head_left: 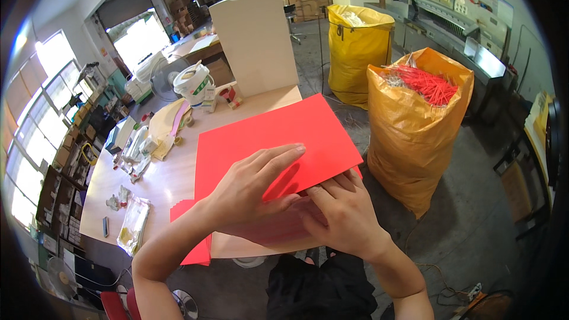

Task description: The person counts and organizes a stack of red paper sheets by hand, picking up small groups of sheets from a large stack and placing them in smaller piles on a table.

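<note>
A tall stack of red paper sheets (278,222) stands at the near right edge of the table, its layered side facing me. On top lies a large red sheet (267,130), its near right edge lifted a little off the stack. My left hand (252,181) is open over this sheet, fingers stretched to the right and shadow falling beneath them. At the near right corner, my right hand (344,213) is bent around the stack's edge. Its fingertips are tucked under the top sheet, and its thumb is against the stack's side. More red sheets (195,255) lie lower at the left.
The wooden table (172,172) holds a white bucket (194,83), a plastic packet (135,222) and several small items. An upright pale board (255,41) stands behind. Right of the table are an orange sack (409,148) of red strips and a yellow sack (358,59). A person stands behind the board.
</note>
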Demonstrator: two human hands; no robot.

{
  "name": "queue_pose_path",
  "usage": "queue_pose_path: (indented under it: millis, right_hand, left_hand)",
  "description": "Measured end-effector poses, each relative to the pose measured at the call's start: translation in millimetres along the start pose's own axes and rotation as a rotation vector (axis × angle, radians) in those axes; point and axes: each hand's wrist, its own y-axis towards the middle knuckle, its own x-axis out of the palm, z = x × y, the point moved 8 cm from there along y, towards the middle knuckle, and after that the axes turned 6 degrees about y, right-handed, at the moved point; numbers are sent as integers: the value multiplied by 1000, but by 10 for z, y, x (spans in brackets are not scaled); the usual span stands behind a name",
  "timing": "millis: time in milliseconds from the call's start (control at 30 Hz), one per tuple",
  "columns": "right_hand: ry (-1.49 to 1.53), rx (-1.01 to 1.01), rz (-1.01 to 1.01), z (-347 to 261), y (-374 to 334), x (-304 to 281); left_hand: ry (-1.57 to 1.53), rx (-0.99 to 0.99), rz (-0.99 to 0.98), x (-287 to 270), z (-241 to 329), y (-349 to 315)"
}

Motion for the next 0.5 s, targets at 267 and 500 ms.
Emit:
queue_pose_path:
  millis: [267, 500]
  right_hand:
    - [16, 1, -5, 12, 26, -18]
    - [-85, 278, 344, 416, -175, -664]
  left_hand:
    - [114, 18, 6, 39, -3, 60]
    - [69, -7, 50, -19, -11, 60]
